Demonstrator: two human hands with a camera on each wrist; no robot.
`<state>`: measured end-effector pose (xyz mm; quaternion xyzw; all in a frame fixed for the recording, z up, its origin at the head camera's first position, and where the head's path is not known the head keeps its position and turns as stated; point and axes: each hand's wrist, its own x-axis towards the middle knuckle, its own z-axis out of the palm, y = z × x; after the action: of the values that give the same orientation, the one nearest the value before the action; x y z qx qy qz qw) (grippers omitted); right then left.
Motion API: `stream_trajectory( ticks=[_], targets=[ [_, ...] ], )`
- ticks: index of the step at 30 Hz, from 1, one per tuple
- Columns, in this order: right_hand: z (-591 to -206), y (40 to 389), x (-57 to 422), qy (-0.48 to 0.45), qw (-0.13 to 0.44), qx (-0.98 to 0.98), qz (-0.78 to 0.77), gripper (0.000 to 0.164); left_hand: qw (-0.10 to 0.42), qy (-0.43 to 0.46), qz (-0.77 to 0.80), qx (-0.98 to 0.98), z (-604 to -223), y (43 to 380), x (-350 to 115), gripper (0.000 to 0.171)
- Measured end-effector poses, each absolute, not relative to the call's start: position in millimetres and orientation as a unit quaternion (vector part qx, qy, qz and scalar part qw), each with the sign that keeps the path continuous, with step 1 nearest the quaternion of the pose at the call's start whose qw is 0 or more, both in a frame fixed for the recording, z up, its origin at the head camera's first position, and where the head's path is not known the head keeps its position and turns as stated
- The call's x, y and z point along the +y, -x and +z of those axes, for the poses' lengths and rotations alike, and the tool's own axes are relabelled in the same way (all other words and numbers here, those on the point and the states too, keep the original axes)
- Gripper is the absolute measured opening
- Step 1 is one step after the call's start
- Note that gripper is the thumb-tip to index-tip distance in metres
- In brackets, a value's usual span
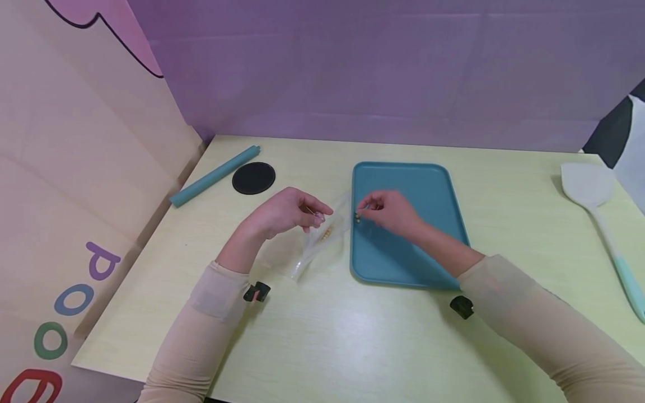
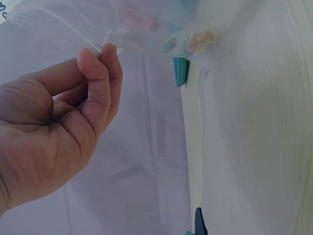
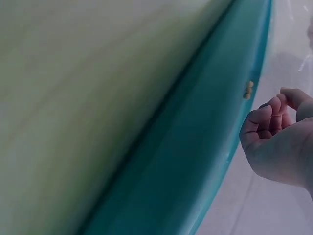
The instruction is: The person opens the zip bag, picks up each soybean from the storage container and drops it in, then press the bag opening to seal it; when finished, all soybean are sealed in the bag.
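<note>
My left hand (image 1: 294, 212) pinches the edge of a clear plastic bag (image 1: 302, 263) between thumb and fingertips. In the bag lie several small yellowish beans (image 1: 327, 232), also visible as a pale cluster (image 2: 200, 41) in the left wrist view. My right hand (image 1: 390, 211) hovers over the left edge of a blue tray (image 1: 418, 179), its fingers curled and fingertips close together. A few small tan beans (image 3: 248, 90) show at the tray's edge, just beside the right fingertips. Nothing shows between those fingertips.
At the back left, a teal cylinder (image 1: 215, 176) lies near a round black disc (image 1: 253, 178). A pale spatula (image 1: 589, 184) with a mint handle rests along the table's right side. A purple backdrop (image 1: 353, 78) rises behind the table.
</note>
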<state>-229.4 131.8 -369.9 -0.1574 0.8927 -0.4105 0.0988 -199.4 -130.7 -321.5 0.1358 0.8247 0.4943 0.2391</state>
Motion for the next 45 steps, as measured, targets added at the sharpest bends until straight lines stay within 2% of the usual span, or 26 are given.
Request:
stream_trajectory(
  ticks=[13,22,36,45],
  targets=[
    [-385,234,132,0.226,0.075,0.903,-0.359,0.008,0.239,-0.137,0.491,0.826,-322,200,-131,0.031],
    [-385,233,132,0.237,0.076,0.907,-0.339,0.004,0.242,-0.137,0.499,0.821,-323,200,-130,0.031],
    [-382,231,130,0.231,0.079,0.907,-0.342,0.009,0.242,-0.137,0.493,0.824,-323,201,-130,0.030],
    [-371,230,132,0.168,0.105,0.892,-0.405,0.018,0.246,-0.124,0.508,0.816,-323,200,-129,0.030]
  ],
)
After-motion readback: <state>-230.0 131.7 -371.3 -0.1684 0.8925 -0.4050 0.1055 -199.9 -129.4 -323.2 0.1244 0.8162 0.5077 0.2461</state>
